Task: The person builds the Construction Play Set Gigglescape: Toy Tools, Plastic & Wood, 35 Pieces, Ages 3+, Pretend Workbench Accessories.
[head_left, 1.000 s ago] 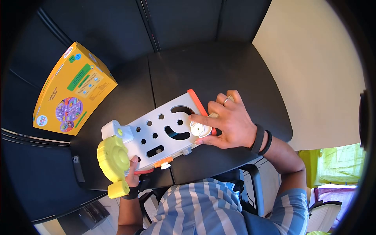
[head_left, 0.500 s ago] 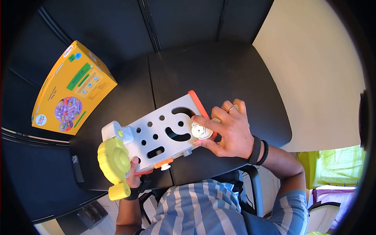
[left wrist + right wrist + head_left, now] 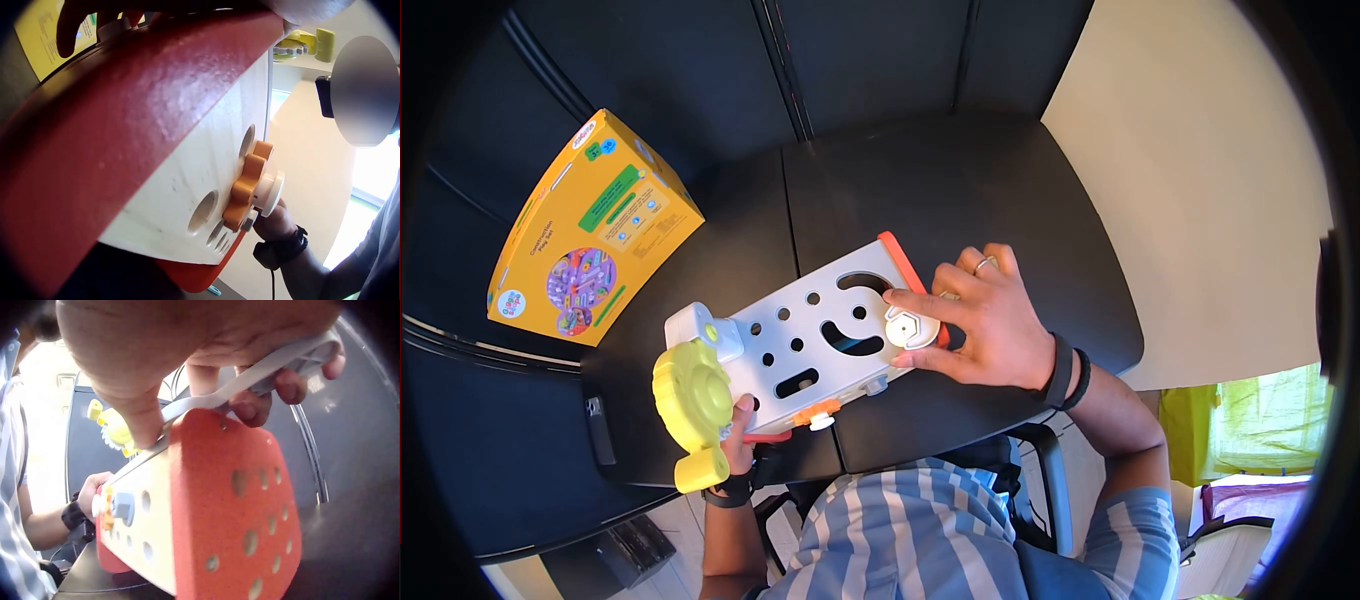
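A grey toy workbench box with round holes and curved slots is held tilted over the black table. At its lower left end, my left hand grips it, thumb on the top face beside the yellow gear-shaped piece. My right hand holds a white toy wrench at the right end of the top face, thumb and index finger by its round head. Other fingers curl round the wrench handle above the red end panel. An orange gear with a white knob sits on the near side.
A yellow toy box stands at the back left of the black table. A dark partition rises behind, and a beige wall is on the right. A chair armrest is near the table's front edge.
My right hand and the wrench shift a little down and right, then back up and left, at the same spot on the toy workbench box. My left hand keeps its grip.
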`<state>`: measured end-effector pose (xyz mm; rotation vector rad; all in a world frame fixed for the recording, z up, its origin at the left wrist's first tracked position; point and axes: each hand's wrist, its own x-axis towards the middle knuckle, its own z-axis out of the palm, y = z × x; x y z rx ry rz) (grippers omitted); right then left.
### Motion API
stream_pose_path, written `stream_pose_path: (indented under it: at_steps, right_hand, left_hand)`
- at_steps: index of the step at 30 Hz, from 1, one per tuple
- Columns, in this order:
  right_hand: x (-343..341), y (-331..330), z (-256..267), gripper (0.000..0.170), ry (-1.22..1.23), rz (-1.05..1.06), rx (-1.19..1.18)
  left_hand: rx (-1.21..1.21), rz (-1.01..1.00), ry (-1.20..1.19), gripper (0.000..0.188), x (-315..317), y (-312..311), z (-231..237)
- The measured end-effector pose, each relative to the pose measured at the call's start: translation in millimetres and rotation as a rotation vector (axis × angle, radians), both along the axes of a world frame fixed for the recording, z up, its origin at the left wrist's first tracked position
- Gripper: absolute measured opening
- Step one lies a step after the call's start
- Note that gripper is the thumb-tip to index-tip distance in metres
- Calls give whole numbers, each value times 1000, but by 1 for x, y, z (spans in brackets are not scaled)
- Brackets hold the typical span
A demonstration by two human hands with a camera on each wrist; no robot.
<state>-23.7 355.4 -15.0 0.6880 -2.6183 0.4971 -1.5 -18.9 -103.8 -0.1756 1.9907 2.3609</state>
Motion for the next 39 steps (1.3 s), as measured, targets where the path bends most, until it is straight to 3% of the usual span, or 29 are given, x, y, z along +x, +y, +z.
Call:
stream_pose_path:
  at_steps: [5, 8, 11, 13, 15, 19, 21, 26, 29, 32, 34, 35, 36, 39]
  right_hand:
    - [-8, 40, 37, 65, -15, -19, -25]
    - [-2, 68, 25, 62, -61, -244, -45]
    - [-6, 109, -46, 60, -197, -363, -185]
    - [-3, 137, -91, 55, -281, -410, -10]
    - [2, 151, -120, 50, -298, -411, 16]
    - [9, 142, -113, 48, -300, -489, -25]
    - [16, 127, -94, 42, -86, -521, 114]
    - [37, 98, -96, 36, -256, -435, 80]
    - [47, 93, -112, 33, -244, -405, 45]
    - [51, 87, -116, 33, -224, -479, 99]
    - [55, 83, -115, 31, -211, -469, 136]
    - [59, 87, -121, 31, -110, -449, 107]
    - [61, 79, -104, 32, -164, -474, 43]
    - [69, 41, -48, 32, -82, -402, -143]
  left_hand:
    - [-36, 73, 53, 52, -1, 0, -6]
    - [-2, 75, 39, 50, -1, -1, -8]
    - [18, 78, 48, 47, -2, -5, -18]
    - [-38, 67, 45, 45, -1, -2, -9]
    - [-130, 43, 20, 44, -1, -4, -10]
    - [-29, 62, 60, 41, 0, -9, -36]
    - [18, 80, 59, 40, 0, 4, -19]
    - [-77, 109, 112, 43, -3, 4, -31]
    - [83, 110, 95, 37, -5, 19, -24]
    - [-171, -14, -13, 33, -6, 10, -28]
    - [-9, -100, -53, 47, -10, 3, -30]
    - [-14, -111, 2, 65, -13, 9, -25]
    - [-18, -121, 58, 84, -17, 14, -20]
    - [-254, -187, 163, 130, -16, 3, -9]
